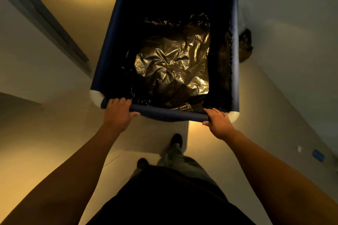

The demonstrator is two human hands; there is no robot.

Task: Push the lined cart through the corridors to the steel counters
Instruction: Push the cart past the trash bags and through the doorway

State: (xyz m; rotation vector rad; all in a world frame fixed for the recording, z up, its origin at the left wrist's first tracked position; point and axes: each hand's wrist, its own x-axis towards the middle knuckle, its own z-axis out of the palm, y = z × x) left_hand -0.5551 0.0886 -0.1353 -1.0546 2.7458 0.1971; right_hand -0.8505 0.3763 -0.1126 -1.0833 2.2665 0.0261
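Dark shirt [164,197] at bottom edge, both forearms reaching forward. Left hand [118,113] grips the cart's near rail [170,113] close to the left corner, fingers [118,101] curled over the top, thumb beneath. Right hand [218,121] grips the same rail near the right corner, fingers [213,111] wrapped over it, thumb under.

Cart [109,42]: dark blue, open-topped, straight ahead, white caps [97,97] at the corners. Crumpled shiny black liner [172,64] covers the bottom and climbs the right wall; a fold of it [246,45] hangs outside the right rim.

Pale floor [54,133] below, yellow light. Two dark shoes [177,139] under the rail, the right one ahead. Grey door frame [45,16] at left, near the cart. Small blue object [318,155] on the floor far right; too small to identify.
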